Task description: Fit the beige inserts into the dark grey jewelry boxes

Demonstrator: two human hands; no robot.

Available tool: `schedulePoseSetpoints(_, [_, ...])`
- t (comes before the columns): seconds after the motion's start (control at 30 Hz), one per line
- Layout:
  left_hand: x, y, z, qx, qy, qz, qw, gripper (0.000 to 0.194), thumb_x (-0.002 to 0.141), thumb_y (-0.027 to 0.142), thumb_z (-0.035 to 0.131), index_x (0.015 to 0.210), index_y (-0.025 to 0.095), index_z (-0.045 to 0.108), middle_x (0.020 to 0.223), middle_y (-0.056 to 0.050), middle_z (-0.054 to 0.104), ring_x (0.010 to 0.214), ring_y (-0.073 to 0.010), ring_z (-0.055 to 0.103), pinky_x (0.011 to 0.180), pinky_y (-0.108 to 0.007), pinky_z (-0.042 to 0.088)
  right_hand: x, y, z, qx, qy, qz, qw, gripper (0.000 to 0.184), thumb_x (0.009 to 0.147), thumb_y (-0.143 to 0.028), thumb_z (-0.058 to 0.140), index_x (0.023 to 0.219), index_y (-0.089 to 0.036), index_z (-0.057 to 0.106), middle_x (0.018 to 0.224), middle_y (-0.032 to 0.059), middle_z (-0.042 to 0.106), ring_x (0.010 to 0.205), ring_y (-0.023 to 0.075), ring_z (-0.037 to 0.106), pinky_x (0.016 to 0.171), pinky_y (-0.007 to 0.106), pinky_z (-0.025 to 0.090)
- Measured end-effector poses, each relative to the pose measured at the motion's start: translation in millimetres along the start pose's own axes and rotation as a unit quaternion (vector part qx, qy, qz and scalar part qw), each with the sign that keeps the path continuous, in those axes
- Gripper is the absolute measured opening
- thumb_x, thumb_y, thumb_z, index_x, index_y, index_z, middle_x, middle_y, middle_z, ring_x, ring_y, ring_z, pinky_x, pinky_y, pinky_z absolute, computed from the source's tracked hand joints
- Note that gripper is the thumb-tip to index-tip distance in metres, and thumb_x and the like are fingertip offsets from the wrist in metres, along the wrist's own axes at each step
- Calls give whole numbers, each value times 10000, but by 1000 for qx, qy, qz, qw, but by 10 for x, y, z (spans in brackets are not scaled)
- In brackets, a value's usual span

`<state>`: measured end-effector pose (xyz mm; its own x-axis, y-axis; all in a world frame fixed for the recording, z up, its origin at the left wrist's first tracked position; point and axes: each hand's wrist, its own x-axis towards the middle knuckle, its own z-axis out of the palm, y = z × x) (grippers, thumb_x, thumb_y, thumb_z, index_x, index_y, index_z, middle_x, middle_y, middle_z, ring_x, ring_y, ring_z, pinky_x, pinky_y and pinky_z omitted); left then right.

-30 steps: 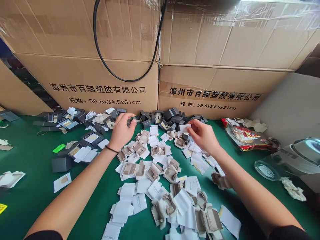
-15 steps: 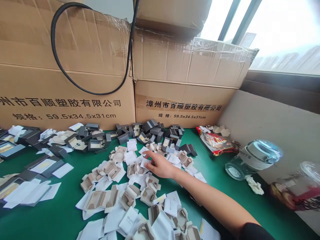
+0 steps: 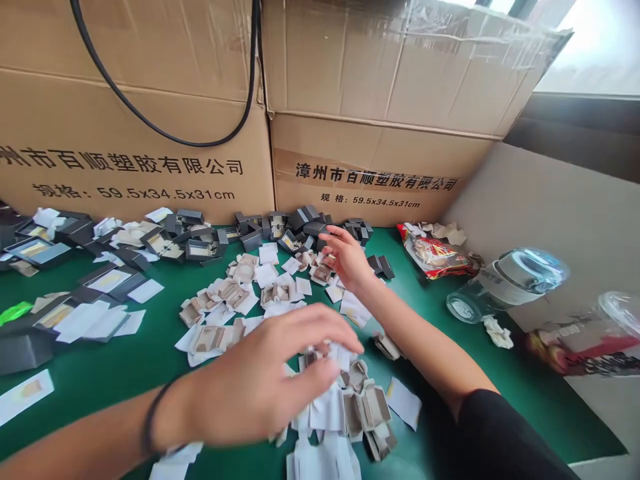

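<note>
My left hand (image 3: 273, 373), a dark band on its wrist, hangs over the pile in the near middle, slightly blurred. Its thumb stands apart from the fingers and I see nothing between them. Farther back, my right hand (image 3: 347, 259) reaches towards the dark grey boxes (image 3: 303, 219) by the cartons. Its fingers are parted, with nothing visible in them. Under and around the hands lie beige molded inserts (image 3: 373, 403) and white paper cards (image 3: 267, 275). My left hand hides part of this pile.
Large cardboard cartons (image 3: 395, 133) stand along the back, a black cable (image 3: 195, 143) hanging before them. Open dark boxes (image 3: 113, 283) with cards lie left. To the right are a red food packet (image 3: 435, 253), a clear bottle (image 3: 505, 283), a crumpled tissue (image 3: 497, 332) and a plastic cup (image 3: 620, 320).
The view has swung right. My right hand held a white card, then was low over the cards; now it is farther back without one. My left hand left view and has come back, nearer.
</note>
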<state>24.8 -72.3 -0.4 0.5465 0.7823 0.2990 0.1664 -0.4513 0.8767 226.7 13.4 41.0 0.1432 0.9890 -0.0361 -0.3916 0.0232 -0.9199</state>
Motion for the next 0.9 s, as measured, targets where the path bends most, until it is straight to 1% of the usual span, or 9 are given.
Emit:
schedulePoseSetpoints(0.07, [330, 332, 149, 17, -144, 11, 989, 254, 715, 382, 599, 936, 278, 669, 983, -27, 678, 911, -224, 628, 804, -305, 503, 69, -108, 26, 61, 24, 26, 998, 302, 672, -140, 538, 959, -217, 485, 927, -12, 590, 548, 34, 499, 455, 145, 417])
schedulePoseSetpoints(0.13, [676, 503, 354, 35, -192, 2, 981, 341, 697, 356, 620, 1003, 207, 638, 1032, -57, 668, 892, -224, 630, 763, -302, 500, 146, -211, 88, 115, 53, 30, 992, 285, 682, -104, 480, 946, -210, 481, 870, -19, 592, 524, 28, 488, 461, 140, 413])
schedulePoseSetpoints(0.23, [968, 465, 665, 41, -260, -20, 965, 428, 624, 347, 687, 991, 141, 608, 941, -75, 681, 790, -203, 629, 668, -273, 489, 212, -330, 199, 163, 65, 7, 984, 284, 695, -89, 463, 944, -222, 485, 840, -34, 599, 521, 31, 485, 466, 140, 412])
schedulePoseSetpoints(0.33, [966, 320, 799, 67, -263, -44, 962, 329, 673, 361, 632, 903, 127, 616, 772, -56, 671, 643, -164, 593, 554, -249, 442, 194, -377, 232, 174, 55, -13, 983, 274, 687, -83, 475, 921, -221, 504, 768, -51, 599, 501, 31, 475, 458, 135, 405])
schedulePoseSetpoints(0.5, [854, 255, 701, 55, -223, -73, 971, 150, 732, 195, 514, 790, 136, 639, 710, -25, 658, 664, -121, 582, 626, -209, 432, 148, -371, 88, 145, 19, -15, 989, 199, 661, -76, 504, 822, -190, 527, 634, -65, 566, 457, 28, 456, 427, 123, 386])
schedulePoseSetpoints(0.6, [841, 256, 682, 68, -222, -73, 970, 163, 745, 204, 503, 800, 141, 642, 706, -14, 643, 654, -109, 557, 622, -198, 409, 173, -432, 31, 189, 49, 1, 981, 185, 677, -56, 482, 803, -188, 507, 590, -72, 543, 432, 26, 437, 408, 116, 374])
schedulePoseSetpoints(0.7, [843, 242, 683, 91, -249, -50, 963, 195, 785, 292, 490, 806, 146, 617, 643, 14, 573, 590, -93, 480, 568, -196, 351, 211, -575, 27, 246, 50, 1, 968, 204, 701, -28, 421, 802, -195, 483, 577, -77, 525, 421, 27, 426, 398, 114, 369])
schedulePoseSetpoints(0.83, [858, 229, 602, 91, -289, 20, 953, 306, 816, 360, 449, 600, 148, 487, 536, 49, 384, 532, -73, 333, 506, -198, 254, 238, -816, 6, 289, 46, -35, 956, 225, 722, -19, 390, 808, -209, 473, 599, -85, 526, 433, 29, 430, 419, 126, 398])
schedulePoseSetpoints(0.9, [873, 224, 539, 105, -285, 23, 952, 321, 808, 348, 452, 557, 150, 430, 523, 51, 343, 519, -69, 307, 494, -204, 229, 241, -911, -20, 305, 53, -51, 950, 220, 743, -22, 370, 800, -211, 468, 603, -85, 527, 436, 29, 427, 432, 132, 410])
